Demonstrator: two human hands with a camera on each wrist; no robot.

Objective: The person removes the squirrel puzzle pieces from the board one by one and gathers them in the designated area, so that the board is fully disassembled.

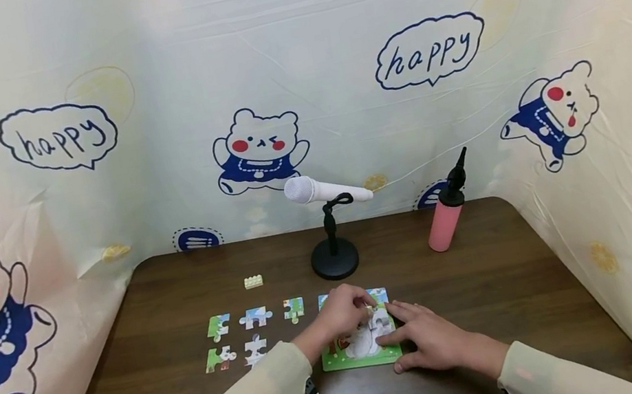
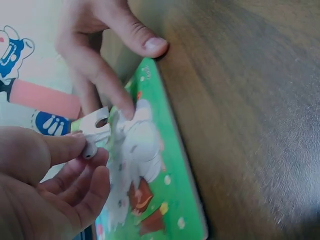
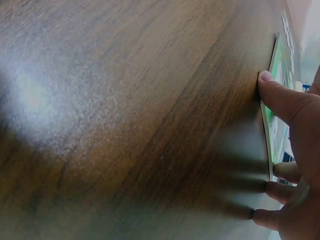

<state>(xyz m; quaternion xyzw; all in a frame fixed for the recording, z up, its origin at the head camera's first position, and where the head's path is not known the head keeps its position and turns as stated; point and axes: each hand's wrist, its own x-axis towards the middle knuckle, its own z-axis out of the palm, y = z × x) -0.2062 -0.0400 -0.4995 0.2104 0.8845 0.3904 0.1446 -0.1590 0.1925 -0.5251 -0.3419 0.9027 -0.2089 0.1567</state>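
My left hand [image 1: 344, 311] pinches a mostly white jigsaw piece [image 2: 92, 121] between thumb and fingers, tilted above the puzzle board [image 1: 334, 362]. The board has a green border and a picture with a large white animal on it. From the right side my right hand [image 1: 430, 339] steadies the board, fingers spread; its thumb [image 3: 272, 90] touches the board's edge and one finger lies on the picture. Left of the board are loose jigsaw pieces, among them a blue-and-white piece [image 1: 256, 316], a green piece [image 1: 293, 309] and a white piece [image 1: 255, 350].
Behind the board stands a white microphone [image 1: 328, 191] on a black round-based stand [image 1: 335, 260]. A pink hand pump [image 1: 446, 225] with a black nozzle is at the back right. A cream toy brick [image 1: 253, 281] lies behind the loose pieces. Printed curtains enclose the brown table [image 1: 167, 284].
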